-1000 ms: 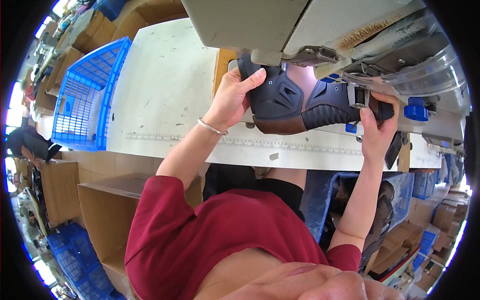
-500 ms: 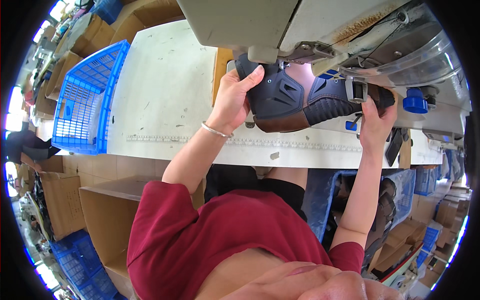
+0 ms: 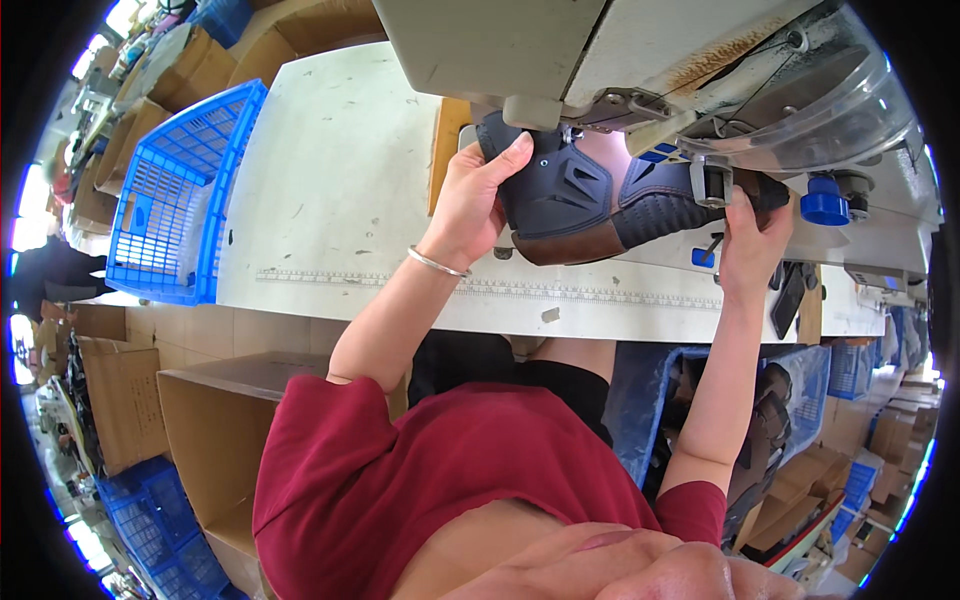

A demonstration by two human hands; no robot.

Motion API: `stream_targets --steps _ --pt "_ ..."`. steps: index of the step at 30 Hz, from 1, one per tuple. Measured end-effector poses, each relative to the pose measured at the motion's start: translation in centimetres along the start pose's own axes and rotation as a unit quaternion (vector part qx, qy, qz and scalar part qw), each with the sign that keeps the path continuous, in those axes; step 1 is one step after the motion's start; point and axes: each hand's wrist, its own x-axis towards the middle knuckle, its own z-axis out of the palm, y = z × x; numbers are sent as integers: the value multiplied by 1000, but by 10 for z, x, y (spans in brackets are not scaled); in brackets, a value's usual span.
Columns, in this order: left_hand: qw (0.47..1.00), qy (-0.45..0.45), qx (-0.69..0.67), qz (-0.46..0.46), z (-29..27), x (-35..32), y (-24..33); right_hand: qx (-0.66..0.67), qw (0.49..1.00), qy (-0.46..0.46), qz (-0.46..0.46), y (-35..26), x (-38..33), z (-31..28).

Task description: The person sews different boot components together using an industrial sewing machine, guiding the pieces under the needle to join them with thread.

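Note:
Under the head of a large pale sewing machine (image 3: 480,50) lies a dark shoe upper (image 3: 558,200) with brown trim, cut-out slots and a ribbed section. My left hand (image 3: 476,195) grips its left end, thumb on top and the fingers hidden beneath. At the other end, my right hand (image 3: 752,245) pinches the edge, with its thumb beside a metal roller guide (image 3: 712,183). The needle area is lit, and part of the upper disappears behind the machine. A silver bangle (image 3: 437,262) circles my left wrist.
A blue plastic crate (image 3: 212,230) stands at the left of the white table (image 3: 330,150), which has a printed ruler strip (image 3: 400,282). A phone (image 3: 788,302) lies by my right wrist. Cardboard boxes (image 3: 215,440) and a blue-lined bin (image 3: 635,400) are below the table.
Both hands keep their hold on the shoe upper, which has barely shifted. The whole view has moved slightly; a person at the far left has changed posture.

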Motion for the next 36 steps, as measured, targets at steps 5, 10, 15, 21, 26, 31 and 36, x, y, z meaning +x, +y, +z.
stream_targets --steps 5,10,15,21,26,31,36 --pt "998 22 42 -38 2 2 6 24 994 7 -109 4 -20 16" --pt "946 72 314 -27 -42 11 19 182 974 131 -20 -2 -38 61" --pt "670 134 589 433 -47 11 36 193 972 135 14 25 -1 71" --pt "628 -21 696 348 -31 2 35 107 991 85 1 87 91 63" --pt "754 -24 613 235 -18 -45 -8 -25 995 71 -63 105 81 83" --pt "662 -67 671 326 -25 -70 18 -172 976 33 -129 113 41 69" --pt "213 -61 826 518 -16 -39 72 310 937 45 156 79 -112 86"
